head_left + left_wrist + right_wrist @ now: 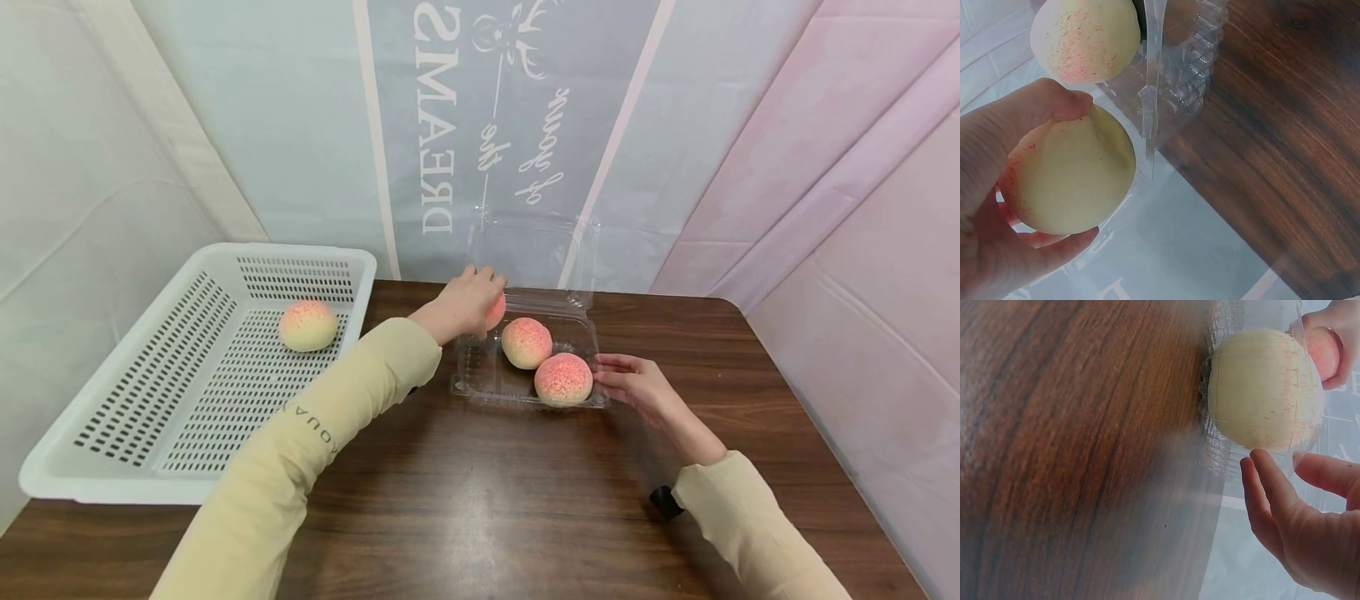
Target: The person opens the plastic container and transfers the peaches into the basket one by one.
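Note:
My left hand (471, 302) grips a pink-and-cream peach (1072, 172), thumb on one side and fingers round the other. It is over the left part of a clear plastic clamshell box (480, 379), whose lid (536, 250) stands raised at the back. Two more peaches sit in the box: one near the middle (527, 343) and one at the front right (563, 380). At the box's right side, my right hand (637, 387) has its fingers extended, fingertips against the clear wall and thumb near the rim, as the right wrist view shows.
A white perforated plastic basket (213, 275) stands on the left of the brown wooden table (480, 517), with a single peach (308, 326) inside. Behind the table hangs a pale cloth (300, 125) with lettering, and pink cloth (862, 208) borders the right side.

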### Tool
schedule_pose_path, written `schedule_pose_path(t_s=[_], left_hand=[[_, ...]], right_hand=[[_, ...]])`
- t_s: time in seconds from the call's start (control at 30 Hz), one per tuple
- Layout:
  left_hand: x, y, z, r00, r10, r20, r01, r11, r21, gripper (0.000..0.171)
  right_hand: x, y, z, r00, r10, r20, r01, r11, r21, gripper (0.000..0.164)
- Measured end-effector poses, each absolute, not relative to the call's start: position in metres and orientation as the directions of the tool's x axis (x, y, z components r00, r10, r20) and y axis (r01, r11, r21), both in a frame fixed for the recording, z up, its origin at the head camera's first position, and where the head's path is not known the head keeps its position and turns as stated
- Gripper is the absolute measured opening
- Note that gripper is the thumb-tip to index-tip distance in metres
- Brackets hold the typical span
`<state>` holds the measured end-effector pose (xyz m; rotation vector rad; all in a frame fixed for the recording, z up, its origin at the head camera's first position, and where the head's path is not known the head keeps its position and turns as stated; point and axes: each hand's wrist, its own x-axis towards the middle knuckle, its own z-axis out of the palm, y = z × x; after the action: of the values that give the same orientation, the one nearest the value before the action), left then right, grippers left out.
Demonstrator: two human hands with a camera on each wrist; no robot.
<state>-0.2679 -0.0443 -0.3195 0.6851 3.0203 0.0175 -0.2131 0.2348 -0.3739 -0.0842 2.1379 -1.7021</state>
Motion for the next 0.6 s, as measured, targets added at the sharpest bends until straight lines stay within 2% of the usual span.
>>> schedule_pose_path(t_s=[0.6], left_hand=[[-0.2665, -0.049, -0.3152, -0.895, 0.445, 0.01, 0.445, 0.895, -0.021, 0.081]], right_hand=[[-0.2135, 0.2344, -0.3743, -0.917, -0.292, -0.272, 0.208, 0.233, -0.95, 0.052]])
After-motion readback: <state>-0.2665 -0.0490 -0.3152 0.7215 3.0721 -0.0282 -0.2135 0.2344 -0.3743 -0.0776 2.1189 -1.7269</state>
